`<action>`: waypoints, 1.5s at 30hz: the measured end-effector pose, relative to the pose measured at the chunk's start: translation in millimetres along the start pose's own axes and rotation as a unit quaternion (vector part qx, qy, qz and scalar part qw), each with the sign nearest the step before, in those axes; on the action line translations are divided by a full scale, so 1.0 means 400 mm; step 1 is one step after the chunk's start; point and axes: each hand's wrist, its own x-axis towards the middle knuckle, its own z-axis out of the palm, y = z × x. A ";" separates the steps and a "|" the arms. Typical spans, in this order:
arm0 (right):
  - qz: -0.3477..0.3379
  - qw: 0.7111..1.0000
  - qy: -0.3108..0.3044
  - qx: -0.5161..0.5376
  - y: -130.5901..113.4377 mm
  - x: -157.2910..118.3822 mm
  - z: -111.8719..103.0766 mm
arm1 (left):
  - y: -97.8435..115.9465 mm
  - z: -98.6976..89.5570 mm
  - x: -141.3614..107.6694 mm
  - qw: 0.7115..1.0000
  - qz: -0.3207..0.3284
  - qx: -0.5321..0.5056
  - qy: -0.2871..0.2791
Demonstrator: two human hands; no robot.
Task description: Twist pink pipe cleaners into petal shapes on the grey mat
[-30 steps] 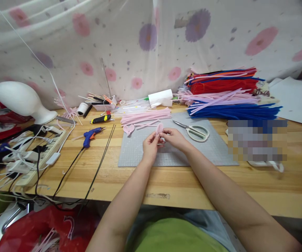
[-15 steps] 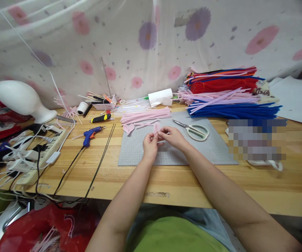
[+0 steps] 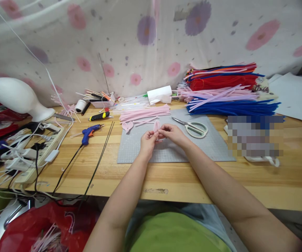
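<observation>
Over the grey cutting mat [image 3: 135, 150], a bent loop of pink pipe cleaner [image 3: 156, 125] stands up between my fingertips. My left hand [image 3: 148, 141] pinches its lower end from the left. From the right, my right hand [image 3: 172, 133] closes on the same end with thumb and finger; the pinched part is hidden. Left of my hands lies a pink heart-shaped pipe cleaner piece [image 3: 127, 127]. Several loose pink pipe cleaners [image 3: 148, 121] rest behind it, and a bundle of pink ones [image 3: 144, 113] is at the mat's back edge. White-handled scissors [image 3: 195, 129] lie to the right.
A blue glue gun [image 3: 88, 134], a yellow-black utility knife [image 3: 100, 116] and thin dark rods [image 3: 101, 157] are on the left. Farther left sit a power strip [image 3: 43, 154] and a white foam head [image 3: 11, 92]. Blue pipe cleaners [image 3: 232, 107] are stacked back right.
The whole view has shifted slightly. Both hands stay pinched on the pink pipe cleaner loop in nearly the same pose.
</observation>
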 end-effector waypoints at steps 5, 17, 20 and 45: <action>-0.085 0.980 -0.050 -0.175 -0.016 -0.009 -0.010 | 0.003 0.001 -0.004 0.999 -0.022 0.019 0.020; -0.050 0.995 0.072 -0.052 -0.012 0.008 -0.019 | -0.014 0.007 0.003 0.997 0.023 0.070 0.026; -0.013 0.995 0.077 0.058 -0.016 0.019 -0.017 | -0.014 0.005 0.000 0.997 0.008 0.083 0.003; -0.043 0.987 0.040 0.149 -0.011 0.019 -0.025 | -0.008 -0.002 -0.005 0.999 -0.038 0.010 -0.036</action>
